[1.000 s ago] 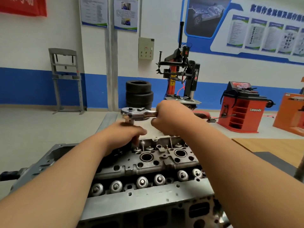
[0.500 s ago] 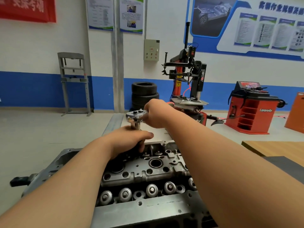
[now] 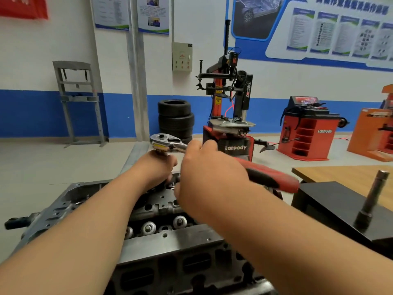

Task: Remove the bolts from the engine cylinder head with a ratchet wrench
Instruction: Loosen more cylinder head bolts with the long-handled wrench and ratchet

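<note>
The ratchet wrench [image 3: 168, 143] has swung round since half a second ago, and its red rubber grip now juts past the right wrist. The right hand [image 3: 208, 173] curls its fingers over the chrome shank. The left hand [image 3: 157, 167] wraps its fingers round the stem under the wrench's round head, over the far side of the grey cast-metal cylinder head [image 3: 170, 237].

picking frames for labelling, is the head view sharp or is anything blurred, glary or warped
Head view: light is even, no hard shadows; slight glare on the ratchet head; the same view smears the black bar at right and the red banner top left; its wide lens tilts the wall pipe.
</note>
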A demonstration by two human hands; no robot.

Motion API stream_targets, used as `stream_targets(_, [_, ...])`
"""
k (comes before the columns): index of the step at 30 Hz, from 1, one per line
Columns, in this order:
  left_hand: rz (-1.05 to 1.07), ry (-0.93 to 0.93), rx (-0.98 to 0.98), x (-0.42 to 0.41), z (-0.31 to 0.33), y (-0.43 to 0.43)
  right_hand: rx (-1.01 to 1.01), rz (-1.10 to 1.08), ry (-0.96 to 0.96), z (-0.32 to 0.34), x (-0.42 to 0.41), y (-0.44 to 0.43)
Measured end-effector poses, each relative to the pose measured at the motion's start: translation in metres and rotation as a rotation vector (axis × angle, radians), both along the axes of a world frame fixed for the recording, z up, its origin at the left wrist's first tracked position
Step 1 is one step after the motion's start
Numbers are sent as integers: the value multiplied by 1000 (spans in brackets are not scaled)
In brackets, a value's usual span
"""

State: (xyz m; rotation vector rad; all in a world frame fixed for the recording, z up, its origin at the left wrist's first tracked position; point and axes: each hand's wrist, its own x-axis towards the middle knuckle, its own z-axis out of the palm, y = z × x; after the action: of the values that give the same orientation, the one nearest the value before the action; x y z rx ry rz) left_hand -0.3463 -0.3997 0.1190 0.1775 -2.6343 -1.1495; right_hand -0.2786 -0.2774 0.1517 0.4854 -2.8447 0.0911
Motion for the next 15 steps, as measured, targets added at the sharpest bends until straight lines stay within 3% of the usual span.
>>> stream_targets(4, [-19, -3, -27, -6, -2, -1, -37, -62, 5, 2, -16, -5])
stream_targets(6, [-34, -22, 55, -11, -7, -6, -29, -70, 41, 8, -39, 1])
stream_targets(11, [-163, -68, 74, -17, -11, -25, -59, 31, -121, 31, -101, -9])
stream_targets(15, [-293, -87, 151, -16, -10, -34, 22, 166, -91, 28, -131, -44])
